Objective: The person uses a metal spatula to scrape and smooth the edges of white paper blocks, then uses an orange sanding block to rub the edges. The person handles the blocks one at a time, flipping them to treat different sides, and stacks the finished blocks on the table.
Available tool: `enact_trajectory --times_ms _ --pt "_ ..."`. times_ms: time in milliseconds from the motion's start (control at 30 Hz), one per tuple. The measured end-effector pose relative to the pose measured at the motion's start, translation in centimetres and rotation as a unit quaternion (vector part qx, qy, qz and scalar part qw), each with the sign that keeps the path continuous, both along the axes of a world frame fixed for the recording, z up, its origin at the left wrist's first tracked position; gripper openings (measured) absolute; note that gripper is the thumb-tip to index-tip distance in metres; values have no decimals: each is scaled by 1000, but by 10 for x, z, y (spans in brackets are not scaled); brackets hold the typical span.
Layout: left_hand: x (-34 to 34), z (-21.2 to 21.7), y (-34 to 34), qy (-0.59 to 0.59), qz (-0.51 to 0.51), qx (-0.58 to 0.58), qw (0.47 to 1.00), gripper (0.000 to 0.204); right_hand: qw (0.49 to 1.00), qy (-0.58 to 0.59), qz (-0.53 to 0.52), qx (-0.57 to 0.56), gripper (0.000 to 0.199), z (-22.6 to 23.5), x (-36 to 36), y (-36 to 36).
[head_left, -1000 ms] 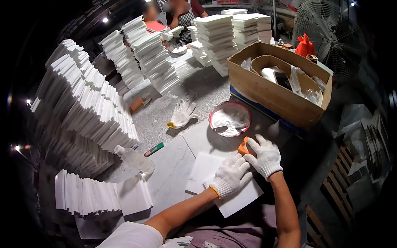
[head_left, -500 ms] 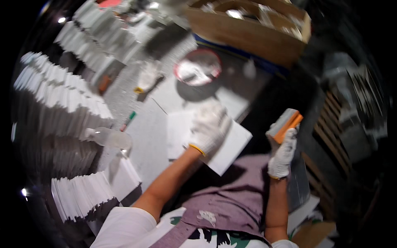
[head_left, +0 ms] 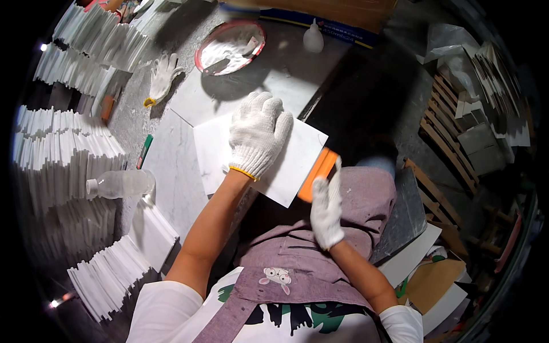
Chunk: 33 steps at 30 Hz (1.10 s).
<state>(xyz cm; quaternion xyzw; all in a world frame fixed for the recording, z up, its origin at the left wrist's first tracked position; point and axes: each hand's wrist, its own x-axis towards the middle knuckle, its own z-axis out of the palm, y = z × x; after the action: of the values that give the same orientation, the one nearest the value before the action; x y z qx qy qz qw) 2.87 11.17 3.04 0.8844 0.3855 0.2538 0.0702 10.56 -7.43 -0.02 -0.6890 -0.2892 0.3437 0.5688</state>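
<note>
A white rectangular tile [head_left: 297, 146] rests at an angle on the grey work surface, one corner jutting over its near edge. My left hand [head_left: 260, 134], in a white knit glove with a yellow cuff, presses palm down on it, fingers together and slightly bent. My right hand [head_left: 327, 214], also gloved, grips an orange-backed sanding block [head_left: 318, 174] against the tile's right edge. Most of the block's working face is hidden.
Stacks of white tiles [head_left: 68, 137] line the left. Nearby are a clear plastic bottle [head_left: 123, 184], a green marker [head_left: 145, 150], and a loose glove [head_left: 162, 79]. Farther back stand a red-rimmed bowl [head_left: 231, 48] with white contents and a small squeeze bottle [head_left: 313, 37]. Wooden pallets [head_left: 449, 137] lie right.
My right hand has brought the sanding block left, from out at the side to the tile's edge. My left hand stays on the tile. The whole view has shifted.
</note>
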Motion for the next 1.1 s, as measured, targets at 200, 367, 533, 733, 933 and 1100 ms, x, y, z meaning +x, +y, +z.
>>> enact_trajectory --times_ms 200,367,533,733,933,1100 --pt "-2 5 -5 17 17 -42 999 23 977 204 -50 -37 70 8 30 34" --pt "-1 1 -3 16 10 -18 1000 23 999 -38 1 -2 74 -4 -1 0" --pt "-1 1 -3 12 10 -35 999 23 989 143 -42 -15 78 -4 32 32" --pt "-1 -4 -3 -4 8 32 999 19 996 72 12 -58 79 1 16 12" --pt "-1 -1 -1 5 -5 -37 999 22 999 37 -27 -20 74 -5 4 10" --pt "-1 -4 -5 4 20 -6 1000 21 989 148 -5 -5 74 6 27 21"
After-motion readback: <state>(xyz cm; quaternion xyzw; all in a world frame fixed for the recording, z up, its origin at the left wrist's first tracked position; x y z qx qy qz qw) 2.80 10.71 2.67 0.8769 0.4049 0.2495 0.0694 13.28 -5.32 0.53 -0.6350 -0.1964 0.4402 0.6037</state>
